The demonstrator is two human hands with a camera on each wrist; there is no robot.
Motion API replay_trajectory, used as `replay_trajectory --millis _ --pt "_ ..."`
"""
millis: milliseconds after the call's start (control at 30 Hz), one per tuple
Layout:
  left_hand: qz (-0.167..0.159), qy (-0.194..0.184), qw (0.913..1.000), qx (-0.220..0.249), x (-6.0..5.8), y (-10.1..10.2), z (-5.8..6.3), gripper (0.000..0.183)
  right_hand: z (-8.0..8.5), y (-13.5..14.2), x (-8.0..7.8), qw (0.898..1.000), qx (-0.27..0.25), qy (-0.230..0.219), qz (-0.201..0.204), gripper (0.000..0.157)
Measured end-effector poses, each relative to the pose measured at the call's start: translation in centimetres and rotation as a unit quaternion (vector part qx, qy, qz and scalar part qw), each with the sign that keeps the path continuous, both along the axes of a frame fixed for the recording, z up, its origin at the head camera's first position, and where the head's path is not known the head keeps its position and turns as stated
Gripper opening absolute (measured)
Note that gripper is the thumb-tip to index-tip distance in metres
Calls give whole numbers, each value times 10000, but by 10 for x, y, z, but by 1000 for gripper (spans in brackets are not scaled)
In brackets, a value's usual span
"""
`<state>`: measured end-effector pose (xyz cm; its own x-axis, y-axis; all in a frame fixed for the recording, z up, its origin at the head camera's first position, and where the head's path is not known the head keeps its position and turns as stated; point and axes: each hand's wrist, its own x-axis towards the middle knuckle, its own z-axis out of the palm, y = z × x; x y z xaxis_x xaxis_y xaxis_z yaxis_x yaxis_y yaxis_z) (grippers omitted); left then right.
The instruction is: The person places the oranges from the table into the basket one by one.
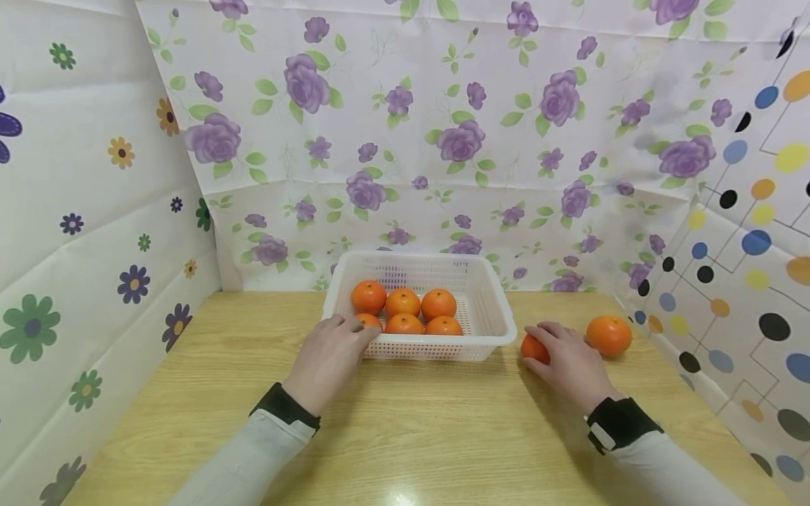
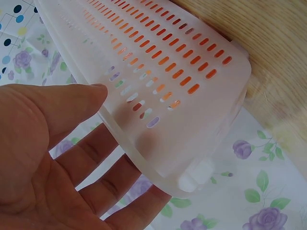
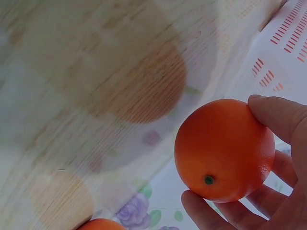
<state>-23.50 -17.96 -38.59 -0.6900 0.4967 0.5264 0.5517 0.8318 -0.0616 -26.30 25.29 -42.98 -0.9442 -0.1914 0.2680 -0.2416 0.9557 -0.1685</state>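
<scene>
A white plastic basket (image 1: 500,302) with slotted walls holds several oranges (image 1: 403,303) in two rows. My left hand (image 1: 330,357) grips its rim at the near left corner; the left wrist view has the thumb on the slotted wall (image 2: 158,76) and the fingers over the rim's other side. To the right of the basket, my right hand (image 1: 572,365) holds an orange (image 3: 225,151) between thumb and fingers. Its small green stem spot faces the right wrist camera. In the head view the hand covers much of this orange (image 1: 534,349).
Another orange (image 1: 609,336) lies on the wooden table (image 1: 405,429) just right of my right hand. Behind the table hangs a sheet with purple flowers (image 1: 462,140). Patterned sheets flank the left (image 1: 95,281) and right (image 1: 747,281) sides.
</scene>
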Motion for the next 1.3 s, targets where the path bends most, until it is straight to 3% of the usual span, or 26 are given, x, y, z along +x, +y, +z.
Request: replay_trajectory --millis 933,1300 --pt "-11 100 9999 14 0 -1 -1 35 2 -6 16 9999 -34 81 107 65" --pt "23 34 10000 -58 -1 -1 -1 37 13 -13 26 9993 -112 226 272 63"
